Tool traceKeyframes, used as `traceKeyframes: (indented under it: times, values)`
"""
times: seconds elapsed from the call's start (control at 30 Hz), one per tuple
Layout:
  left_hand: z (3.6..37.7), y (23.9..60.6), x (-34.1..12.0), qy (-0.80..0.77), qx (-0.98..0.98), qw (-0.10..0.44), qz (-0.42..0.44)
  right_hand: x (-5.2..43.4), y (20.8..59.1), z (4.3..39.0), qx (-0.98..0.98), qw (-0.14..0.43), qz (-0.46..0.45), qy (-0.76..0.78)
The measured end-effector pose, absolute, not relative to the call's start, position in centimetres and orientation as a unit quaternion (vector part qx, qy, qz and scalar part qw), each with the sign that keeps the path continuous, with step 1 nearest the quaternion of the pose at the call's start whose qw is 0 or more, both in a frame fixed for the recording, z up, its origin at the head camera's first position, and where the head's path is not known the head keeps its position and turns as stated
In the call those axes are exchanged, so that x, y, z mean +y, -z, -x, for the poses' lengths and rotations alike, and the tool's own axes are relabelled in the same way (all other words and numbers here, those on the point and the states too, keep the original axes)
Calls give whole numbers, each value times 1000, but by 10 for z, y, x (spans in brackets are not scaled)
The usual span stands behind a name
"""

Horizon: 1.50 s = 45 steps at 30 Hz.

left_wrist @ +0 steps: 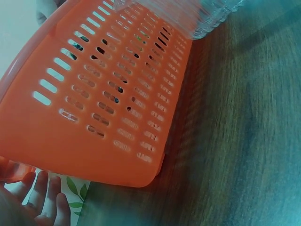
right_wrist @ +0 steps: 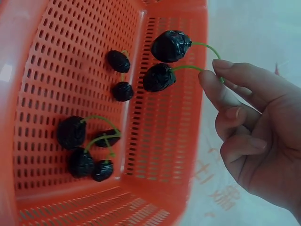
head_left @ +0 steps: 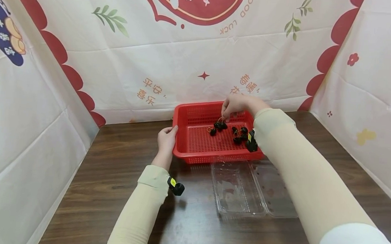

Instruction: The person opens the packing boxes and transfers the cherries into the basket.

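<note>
In the head view, my left hand (head_left: 166, 139) grips the left rim of a red plastic basket (head_left: 193, 157), thumb on the rim. In the left wrist view its fingers (left_wrist: 40, 200) lie beyond the basket's edge. Over the basket, my right hand (head_left: 237, 104) pinches the thin green stem of two joined dark cherries (right_wrist: 170, 46) between thumb and fingertip. Both cherries hang near the basket's wall, dark and shiny. Below them, more dark cherries (right_wrist: 73, 132) with green stems lie on the perforated bottom, several in a cluster and two nearby.
A clear plastic clamshell box (head_left: 238, 190) lies opened flat on the wooden table (head_left: 112, 184), close to the basket's front side; the right forearm covers part of its lid. Printed white cloth (head_left: 125, 70) stands behind the basket and at both sides.
</note>
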<state>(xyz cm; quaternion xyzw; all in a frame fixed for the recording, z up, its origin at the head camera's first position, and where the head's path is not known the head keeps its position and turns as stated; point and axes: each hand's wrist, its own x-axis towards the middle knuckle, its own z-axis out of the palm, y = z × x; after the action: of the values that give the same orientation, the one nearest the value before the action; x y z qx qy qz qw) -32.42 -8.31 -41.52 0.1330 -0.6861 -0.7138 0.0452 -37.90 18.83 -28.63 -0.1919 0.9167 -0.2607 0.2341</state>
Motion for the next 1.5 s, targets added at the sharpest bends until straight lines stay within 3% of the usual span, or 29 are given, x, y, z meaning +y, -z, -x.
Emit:
traceKeyframes:
  times: [0.2, 0.63, 1.27, 1.5]
  values:
    - [320, 418, -86, 706, -690, 46, -153, 190, 299, 383, 905, 269, 160, 288]
    - [317, 419, -85, 699, -695, 66, -152, 190, 324, 386, 905, 284, 127, 291]
    - [323, 415, -80, 690, -707, 69, -141, 196, 318, 381, 913, 262, 124, 288]
    - [320, 411, -82, 569, -798, 148, -133, 193, 315, 376, 913, 241, 134, 301]
